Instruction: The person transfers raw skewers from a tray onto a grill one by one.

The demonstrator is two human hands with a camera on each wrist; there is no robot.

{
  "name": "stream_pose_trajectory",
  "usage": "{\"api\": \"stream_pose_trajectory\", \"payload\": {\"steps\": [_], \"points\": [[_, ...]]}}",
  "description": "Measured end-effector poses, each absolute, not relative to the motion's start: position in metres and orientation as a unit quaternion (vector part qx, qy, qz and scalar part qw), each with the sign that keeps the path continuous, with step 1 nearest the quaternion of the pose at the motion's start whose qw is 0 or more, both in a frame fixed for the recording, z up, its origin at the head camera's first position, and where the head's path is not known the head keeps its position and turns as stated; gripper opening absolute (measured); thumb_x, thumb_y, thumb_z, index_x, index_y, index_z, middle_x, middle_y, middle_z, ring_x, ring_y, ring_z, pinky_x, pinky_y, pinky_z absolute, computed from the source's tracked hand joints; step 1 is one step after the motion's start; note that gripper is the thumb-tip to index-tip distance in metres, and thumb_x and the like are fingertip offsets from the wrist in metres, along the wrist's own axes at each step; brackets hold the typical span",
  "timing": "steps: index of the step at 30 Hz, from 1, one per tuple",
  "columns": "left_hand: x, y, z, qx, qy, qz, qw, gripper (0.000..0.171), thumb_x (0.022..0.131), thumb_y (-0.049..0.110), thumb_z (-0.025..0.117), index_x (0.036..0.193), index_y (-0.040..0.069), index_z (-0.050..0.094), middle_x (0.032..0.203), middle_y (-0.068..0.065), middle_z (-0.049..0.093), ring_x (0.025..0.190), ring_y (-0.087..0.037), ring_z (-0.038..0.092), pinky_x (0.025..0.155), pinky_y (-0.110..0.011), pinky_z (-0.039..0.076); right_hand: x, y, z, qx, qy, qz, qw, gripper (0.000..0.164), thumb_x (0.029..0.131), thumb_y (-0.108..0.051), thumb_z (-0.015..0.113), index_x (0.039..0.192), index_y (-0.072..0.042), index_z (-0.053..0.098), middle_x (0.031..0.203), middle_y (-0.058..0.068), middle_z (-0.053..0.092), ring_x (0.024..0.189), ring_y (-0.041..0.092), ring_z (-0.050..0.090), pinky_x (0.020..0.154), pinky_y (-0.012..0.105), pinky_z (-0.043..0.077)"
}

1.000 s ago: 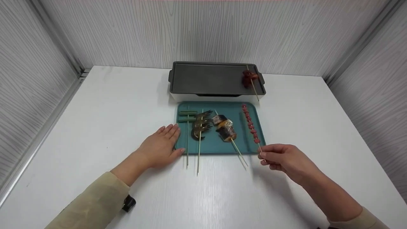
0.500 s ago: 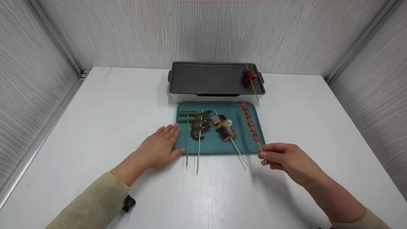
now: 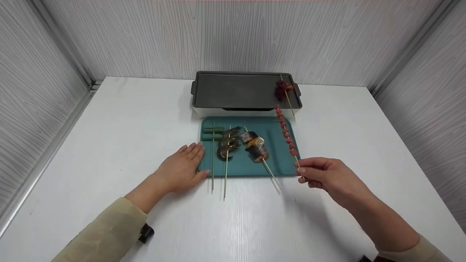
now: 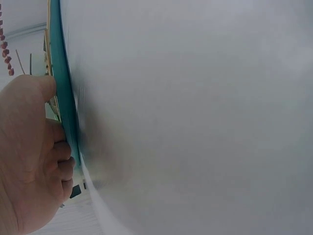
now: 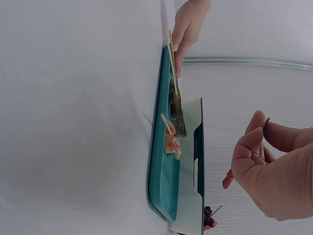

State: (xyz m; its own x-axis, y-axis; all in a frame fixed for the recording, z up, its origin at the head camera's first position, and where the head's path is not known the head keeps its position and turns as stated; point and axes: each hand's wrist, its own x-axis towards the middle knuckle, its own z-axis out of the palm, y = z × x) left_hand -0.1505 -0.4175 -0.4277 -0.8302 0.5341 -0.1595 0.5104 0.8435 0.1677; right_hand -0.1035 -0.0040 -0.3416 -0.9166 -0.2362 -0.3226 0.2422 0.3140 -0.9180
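Right hand point(image 3: 329, 175) pinches red-beaded wooden skewer point(image 3: 285, 131); left hand point(image 3: 180, 170), fingers straight, touches teal rectangular tray point(image 3: 244, 168). I'd carry the skewer tip-high.

Five food skewers point(image 3: 285, 131) — one teal tray point(image 3: 242, 169), one dark griddle point(image 3: 236, 91) — and two hands point(image 3: 179, 171).

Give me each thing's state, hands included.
Tray: flat, loaded
Grill plate: uncovered, mostly bare
Red skewer: raised, tilted
Green skewer: on tray
Shrimp skewer: on tray
Chunky skewer: on tray
Dark-red skewer: on grill plate
Right hand: pinching red skewer
Left hand: touching tray edge
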Motion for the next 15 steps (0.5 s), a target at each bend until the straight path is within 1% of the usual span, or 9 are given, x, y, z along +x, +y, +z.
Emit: {"api": "stream_pose_trajectory", "payload": {"steps": [5, 8, 12, 15], "points": [[-0.151, -0.418, -0.427, 0.275, 0.954, 0.059, 0.100, 0.080, 0.113, 0.050, 0.040, 0.163, -0.010, 0.026, 0.171, -0.028, 0.022, 0.160, -0.041, 0.020, 0.130, -0.054, 0.017, -0.113, -0.012, -0.340, -0.001, 0.778, -0.598, 0.194, 0.032, 0.104, -0.018, 0.071, 0.129, 0.001, 0.072, 0.106, 0.003, 0.077, 0.094, 0.016, 0.071, 0.085, 0.026, 0.057], [-0.151, -0.418, -0.427, 0.274, 0.955, 0.058, 0.097, 0.079, 0.113, 0.050, 0.041, 0.163, -0.010, 0.027, 0.171, -0.028, 0.022, 0.159, -0.042, 0.020, 0.130, -0.054, 0.018, -0.123, -0.018, -0.338, -0.005, 0.771, -0.608, 0.190, 0.033, 0.105, -0.017, 0.070, 0.131, 0.003, 0.071, 0.110, 0.004, 0.076, 0.095, 0.015, 0.071, 0.086, 0.026, 0.058], [-0.151, -0.418, -0.428, 0.276, 0.955, 0.059, 0.088, 0.078, 0.113, 0.049, 0.042, 0.162, -0.010, 0.029, 0.170, -0.028, 0.025, 0.159, -0.042, 0.023, 0.129, -0.054, 0.020, -0.139, -0.027, -0.336, -0.004, 0.769, -0.612, 0.184, 0.037, 0.107, -0.018, 0.067, 0.136, 0.005, 0.067, 0.116, 0.006, 0.075, 0.099, 0.014, 0.072, 0.088, 0.025, 0.057], [-0.151, -0.418, -0.429, 0.279, 0.955, 0.058, 0.082, 0.078, 0.112, 0.048, 0.043, 0.161, -0.011, 0.031, 0.169, -0.028, 0.026, 0.158, -0.042, 0.025, 0.129, -0.054, 0.021, -0.153, -0.034, -0.337, 0.007, 0.767, -0.616, 0.179, 0.040, 0.108, -0.020, 0.064, 0.140, 0.005, 0.064, 0.116, 0.005, 0.073, 0.101, 0.013, 0.070, 0.087, 0.025, 0.056]]}}
